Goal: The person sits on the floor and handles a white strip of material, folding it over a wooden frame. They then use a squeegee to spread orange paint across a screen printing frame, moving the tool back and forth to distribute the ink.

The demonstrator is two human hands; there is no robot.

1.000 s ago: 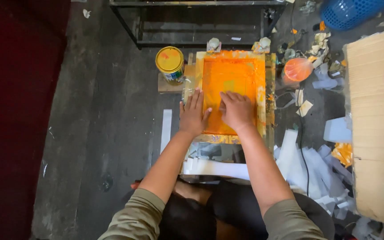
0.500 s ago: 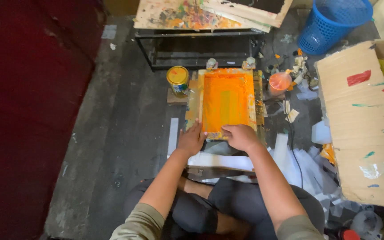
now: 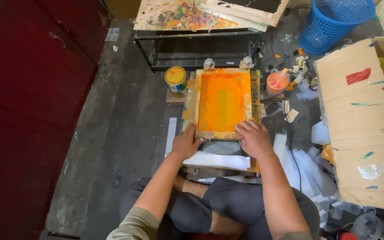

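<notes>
At the far left a dark red wall [image 3: 32,111] borders the grey floor [image 3: 125,124]. Moving right, a yellow-lidded paint can [image 3: 175,80] stands just beside the frame's far left corner. Your left hand [image 3: 186,143] grips the near left corner of the wooden screen frame [image 3: 223,103], fingers curled over its edge and thumb tucked under. The frame lies flat on the floor in front of your crossed legs, its mesh flooded with orange ink, and 2 small clamps sit at its far edge. A stack of white paper [image 3: 221,160] lies just under its near edge, between your 2 wrists. Your right hand [image 3: 254,138] holds the near right corner, fingers spread flat on the rail. Further right stand an orange cup [image 3: 277,82], scattered paper scraps, a blue basket [image 3: 334,22] and a cardboard sheet [image 3: 365,124].
</notes>
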